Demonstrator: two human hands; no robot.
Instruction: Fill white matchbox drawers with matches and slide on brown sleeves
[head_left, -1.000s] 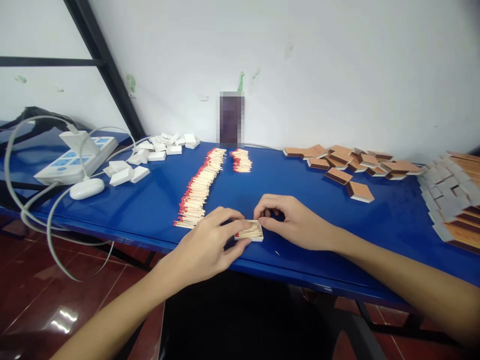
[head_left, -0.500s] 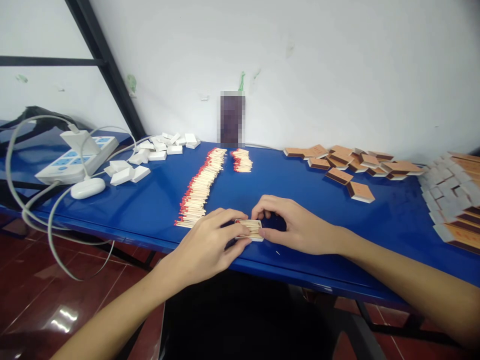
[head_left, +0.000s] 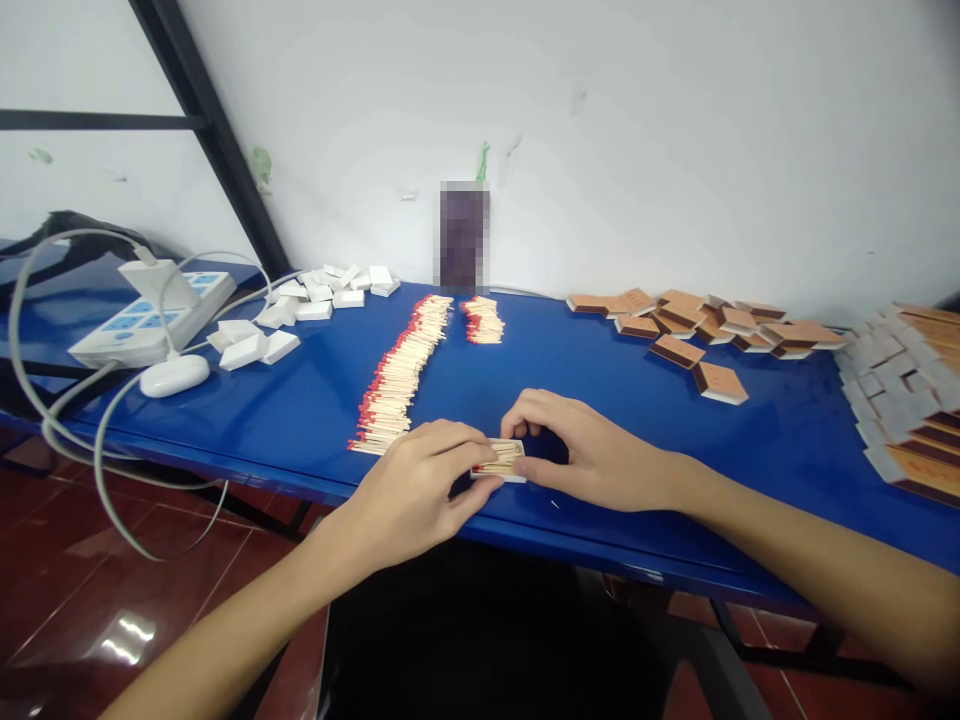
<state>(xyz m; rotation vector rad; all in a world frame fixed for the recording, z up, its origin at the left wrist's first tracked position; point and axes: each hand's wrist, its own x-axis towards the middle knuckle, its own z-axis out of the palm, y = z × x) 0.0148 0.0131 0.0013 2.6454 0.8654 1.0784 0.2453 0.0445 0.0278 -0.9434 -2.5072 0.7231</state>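
A small white matchbox tray (head_left: 504, 462) filled with matches rests on the blue table (head_left: 300, 420) near its front edge. My left hand (head_left: 415, 488) grips the tray's left end with curled fingers. My right hand (head_left: 585, 450) pinches the tray's right end between thumb and fingers. Just left of my hands runs a long row of loose red-tipped matches (head_left: 397, 378), with a shorter bunch of matches (head_left: 483, 320) further back.
Empty white trays (head_left: 296, 310) lie scattered at the back left, beside a power strip (head_left: 150, 315) and a white adapter (head_left: 174, 376) with cables. Brown matchbox sleeves (head_left: 690, 330) lie at the back right. A stack of boxes (head_left: 904, 395) fills the far right.
My right hand has closed in on the tray's right end and both hands have shifted it slightly. Nothing else on the table has moved.
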